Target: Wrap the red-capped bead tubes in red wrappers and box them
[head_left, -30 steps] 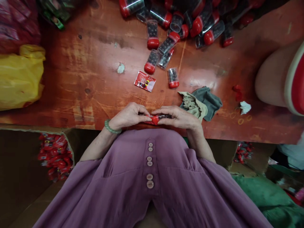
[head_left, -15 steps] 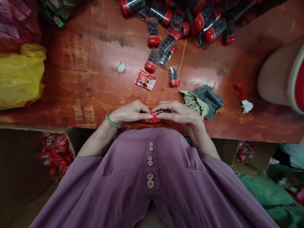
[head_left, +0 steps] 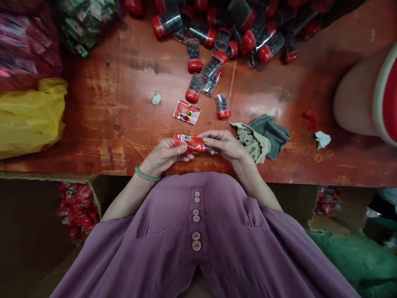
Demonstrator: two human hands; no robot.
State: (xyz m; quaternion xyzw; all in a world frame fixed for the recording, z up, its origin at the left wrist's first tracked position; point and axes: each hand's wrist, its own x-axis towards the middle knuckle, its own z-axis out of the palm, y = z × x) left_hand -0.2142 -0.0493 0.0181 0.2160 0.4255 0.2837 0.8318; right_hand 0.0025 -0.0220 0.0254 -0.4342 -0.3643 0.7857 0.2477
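Observation:
My left hand point(head_left: 163, 155) and my right hand point(head_left: 225, 144) meet at the near edge of the red-brown table point(head_left: 108, 116). Between them they hold a clear tube with a red label wrapper point(head_left: 188, 143) lying across it, barcode facing up. The left fingers pinch the wrapper's left end; the right fingers grip the tube's right end. A loose red label point(head_left: 186, 112) lies flat just beyond the hands, next to a single red-capped tube of dark balls point(head_left: 222, 105).
A pile of several red-capped tubes point(head_left: 223, 33) covers the far middle. Crumpled cloths point(head_left: 262, 134) lie right of my right hand. A yellow bag point(head_left: 27, 118) is at left, another person's arm point(head_left: 356, 103) at right. Boxes of red packets point(head_left: 77, 207) stand below the table.
The hands lifted slightly off the table edge and the red wrapper now lies stretched along the tube, barcode up; earlier only the red cap showed between the fingers.

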